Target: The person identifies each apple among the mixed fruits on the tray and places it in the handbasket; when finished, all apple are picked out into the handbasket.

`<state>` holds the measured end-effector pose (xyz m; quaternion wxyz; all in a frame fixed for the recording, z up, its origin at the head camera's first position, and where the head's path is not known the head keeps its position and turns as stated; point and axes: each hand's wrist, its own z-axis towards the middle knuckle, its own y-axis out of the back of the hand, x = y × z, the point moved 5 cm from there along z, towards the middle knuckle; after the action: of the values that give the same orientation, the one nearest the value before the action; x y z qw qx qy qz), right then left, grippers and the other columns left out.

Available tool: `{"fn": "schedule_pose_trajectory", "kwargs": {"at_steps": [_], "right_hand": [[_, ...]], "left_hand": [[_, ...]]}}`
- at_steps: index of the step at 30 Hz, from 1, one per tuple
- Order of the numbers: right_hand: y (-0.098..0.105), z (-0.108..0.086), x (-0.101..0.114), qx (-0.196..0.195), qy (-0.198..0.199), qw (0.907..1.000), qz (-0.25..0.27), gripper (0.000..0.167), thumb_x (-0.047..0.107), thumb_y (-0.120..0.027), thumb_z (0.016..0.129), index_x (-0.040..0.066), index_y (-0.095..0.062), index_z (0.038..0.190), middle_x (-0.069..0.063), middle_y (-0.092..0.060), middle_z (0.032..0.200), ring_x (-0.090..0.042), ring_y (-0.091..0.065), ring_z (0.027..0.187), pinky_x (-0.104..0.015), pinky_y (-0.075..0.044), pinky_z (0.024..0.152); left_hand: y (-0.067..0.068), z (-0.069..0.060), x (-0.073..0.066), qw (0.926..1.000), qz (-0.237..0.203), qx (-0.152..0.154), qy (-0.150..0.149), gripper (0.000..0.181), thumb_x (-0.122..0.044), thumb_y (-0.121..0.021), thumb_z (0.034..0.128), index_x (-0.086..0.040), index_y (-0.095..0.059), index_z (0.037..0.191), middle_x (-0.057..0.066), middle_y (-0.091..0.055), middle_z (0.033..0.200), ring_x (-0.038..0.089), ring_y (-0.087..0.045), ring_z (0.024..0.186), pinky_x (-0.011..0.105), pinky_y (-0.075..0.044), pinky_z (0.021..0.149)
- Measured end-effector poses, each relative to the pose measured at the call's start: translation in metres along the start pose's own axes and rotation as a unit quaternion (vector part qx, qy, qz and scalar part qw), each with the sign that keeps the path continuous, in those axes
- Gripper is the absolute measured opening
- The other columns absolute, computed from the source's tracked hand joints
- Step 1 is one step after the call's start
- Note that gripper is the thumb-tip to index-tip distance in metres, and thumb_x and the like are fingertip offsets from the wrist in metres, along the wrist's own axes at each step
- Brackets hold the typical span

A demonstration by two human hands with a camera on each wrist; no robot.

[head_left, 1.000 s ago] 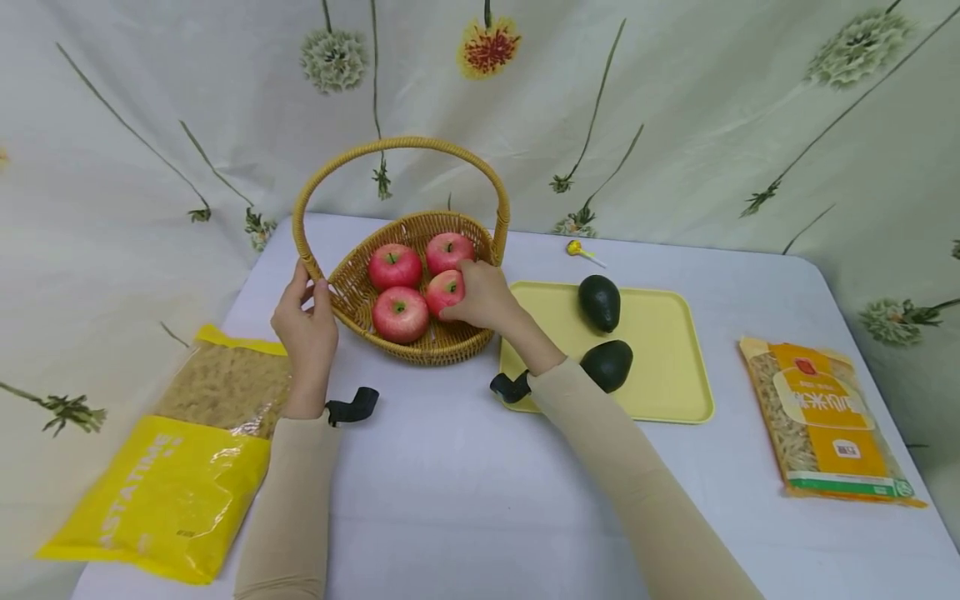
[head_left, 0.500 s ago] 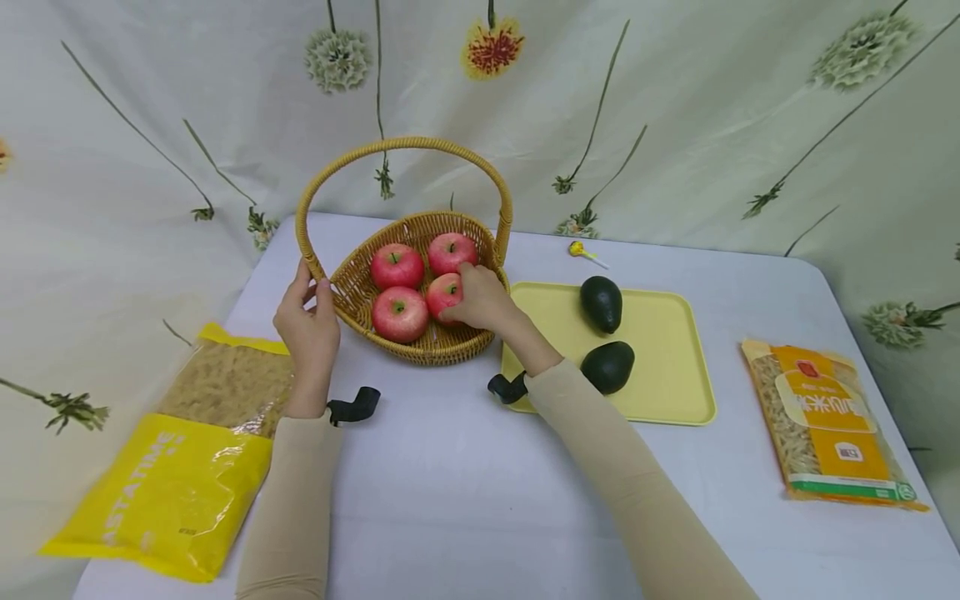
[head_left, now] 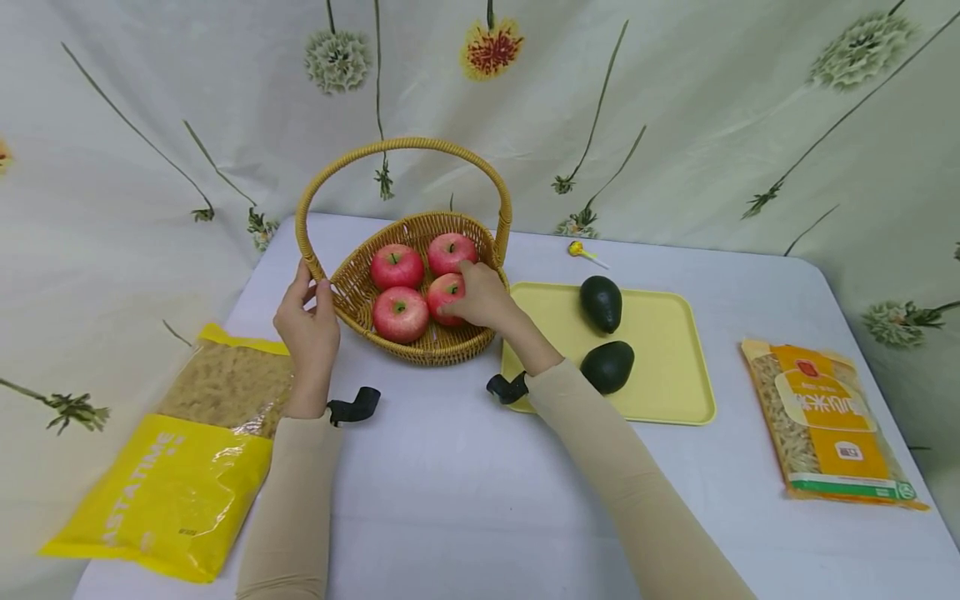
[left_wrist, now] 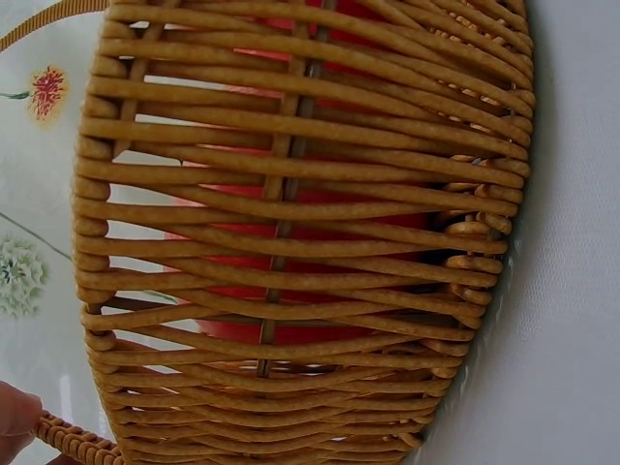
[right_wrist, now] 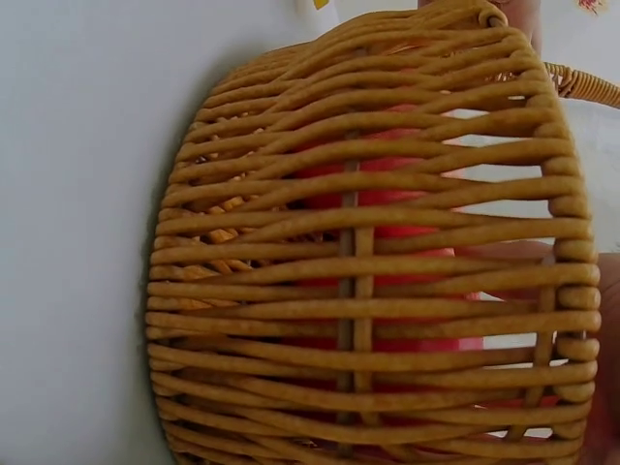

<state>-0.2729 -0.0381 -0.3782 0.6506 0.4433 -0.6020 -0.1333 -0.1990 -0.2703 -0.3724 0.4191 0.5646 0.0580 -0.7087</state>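
Note:
In the head view, a wicker basket [head_left: 431, 354] with a tall hooped handle [head_left: 405, 143] stands at the back of the table and bears several red apples [head_left: 400, 315]. My left hand [head_left: 309, 329] pinches the handle's lower left end; fingertips [left_wrist: 15, 417] show on it in the left wrist view. My right hand [head_left: 486, 297] reaches over the basket's right rim, thumb and fingers around the front right apple [head_left: 444, 293]. That apple sits in the basket among the others. Both wrist views look at the basket's woven side, red apples showing through its gaps.
Right of the basket lies a yellow tray [head_left: 667, 358] with two avocados [head_left: 600, 304]. A lollipop [head_left: 576, 248] lies behind it. A yellow pasta bag [head_left: 187, 467] is at the left, and an orange-labelled pasta bag [head_left: 832, 425] at the far right.
The right hand's fingers have shifted slightly on the front right apple, and a little more of it shows. The left hand, basket and other things stay where they were.

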Motion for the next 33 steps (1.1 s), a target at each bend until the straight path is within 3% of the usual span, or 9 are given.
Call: {"fn": "schedule_pose_trajectory", "kwargs": {"at_steps": [6,11,17,24,33], "right_hand": [[0.003,-0.003,0.000,-0.029,0.012,0.9993,0.018,0.066,0.030,-0.072,0.087,0.001,-0.048,0.141,-0.016,-0.051,0.138,-0.028,-0.044,0.128,-0.043,-0.042,0.108],[0.009,-0.010,0.001,-0.076,0.037,0.9951,0.051,0.058,0.027,-0.072,0.087,0.000,-0.053,0.135,-0.015,-0.054,0.135,-0.028,-0.046,0.127,-0.044,-0.041,0.108],[0.019,-0.024,-0.005,-0.125,0.056,0.9835,0.118,0.054,0.022,-0.073,0.087,0.003,-0.055,0.134,-0.015,-0.054,0.136,-0.031,-0.050,0.125,-0.042,-0.047,0.103],[0.037,-0.053,-0.016,-0.127,0.052,0.9658,0.220,0.056,0.022,-0.075,0.087,0.004,-0.054,0.136,-0.013,-0.053,0.138,-0.031,-0.050,0.128,-0.041,-0.048,0.104],[0.064,-0.100,-0.037,-0.133,0.072,0.9693,0.194,0.056,0.020,-0.076,0.086,0.007,-0.054,0.136,-0.009,-0.054,0.138,-0.024,-0.049,0.131,-0.039,-0.047,0.105]], "left_hand": [[0.000,0.000,-0.001,1.0000,-0.003,-0.001,-0.007,0.042,-0.016,-0.053,0.1005,-0.016,-0.051,0.142,0.004,-0.062,0.135,0.019,-0.064,0.112,0.027,-0.056,0.085],[-0.002,0.001,-0.002,1.0000,-0.001,-0.001,-0.007,0.042,-0.017,-0.053,0.1008,-0.016,-0.050,0.143,0.003,-0.060,0.137,0.019,-0.063,0.112,0.030,-0.057,0.086],[-0.002,0.001,-0.002,1.0000,-0.005,0.005,0.002,0.042,-0.017,-0.053,0.1009,-0.016,-0.050,0.143,0.003,-0.060,0.138,0.018,-0.063,0.113,0.035,-0.057,0.089],[-0.001,0.002,-0.004,1.0000,-0.002,0.004,0.001,0.042,-0.017,-0.053,0.1005,-0.017,-0.050,0.143,0.002,-0.060,0.137,0.018,-0.064,0.112,0.034,-0.057,0.089],[0.008,0.002,-0.003,0.9999,0.013,-0.003,0.000,0.043,-0.017,-0.054,0.0995,-0.015,-0.052,0.143,0.007,-0.065,0.130,0.022,-0.065,0.110,0.030,-0.057,0.086]]}}
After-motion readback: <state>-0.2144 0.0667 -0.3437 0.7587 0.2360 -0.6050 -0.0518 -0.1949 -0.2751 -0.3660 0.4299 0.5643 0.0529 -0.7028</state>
